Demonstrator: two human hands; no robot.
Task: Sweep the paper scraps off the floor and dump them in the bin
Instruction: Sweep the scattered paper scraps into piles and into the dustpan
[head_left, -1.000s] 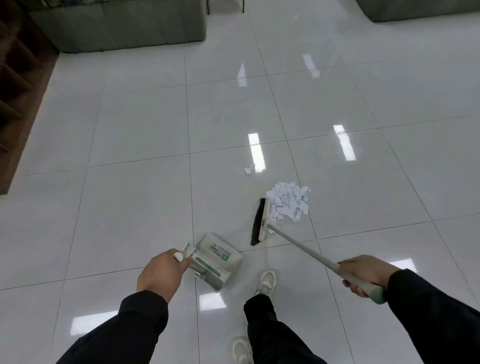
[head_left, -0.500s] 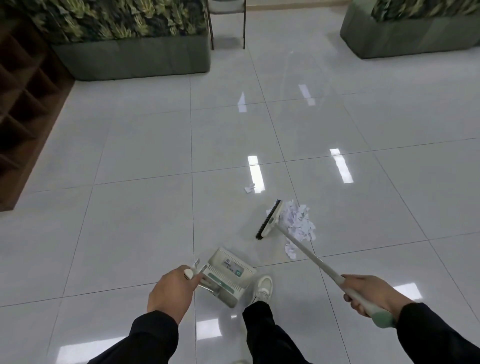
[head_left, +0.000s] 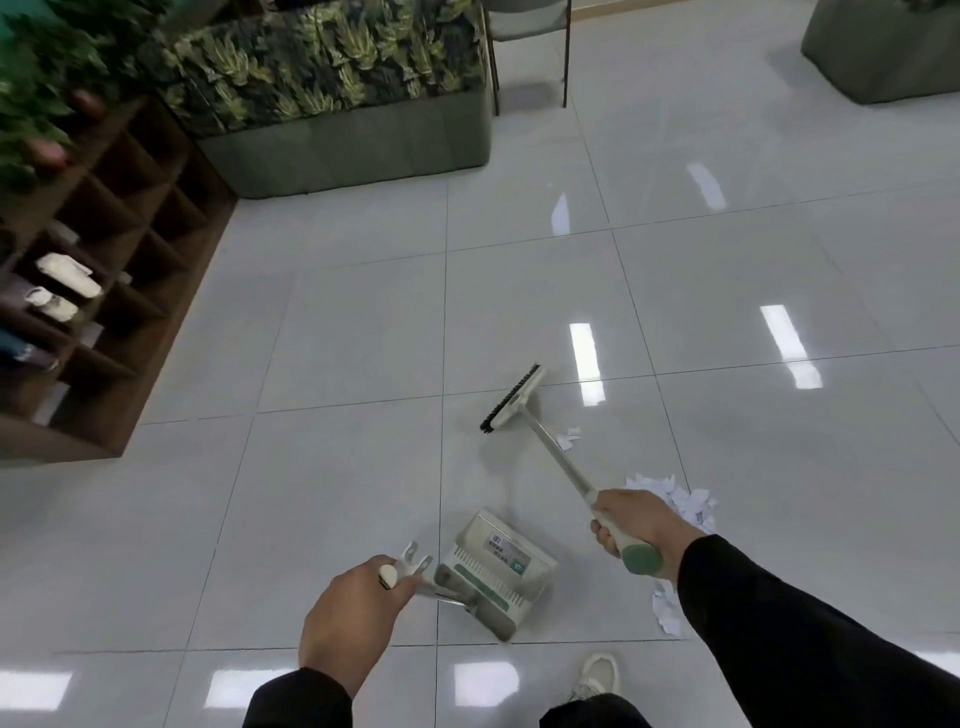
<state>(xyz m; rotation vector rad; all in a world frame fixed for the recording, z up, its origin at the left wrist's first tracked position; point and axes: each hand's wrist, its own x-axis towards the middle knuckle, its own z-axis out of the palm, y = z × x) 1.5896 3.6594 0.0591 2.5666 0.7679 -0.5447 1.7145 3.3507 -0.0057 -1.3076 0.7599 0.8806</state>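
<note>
Paper scraps (head_left: 688, 501) lay piled at five o'clock, unswept. Our right hand (head_left: 636, 525) gripped the broom (head_left: 550, 449); our left hand (head_left: 353, 618) held the dustpan (head_left: 493, 571). Next, we judged, brush them panward.

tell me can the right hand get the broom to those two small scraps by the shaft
Probably yes. The right hand grips the broom, whose head sits just beyond the small scraps lying beside the shaft. Bare floor surrounds them, so a short pull back looks unobstructed.
</note>
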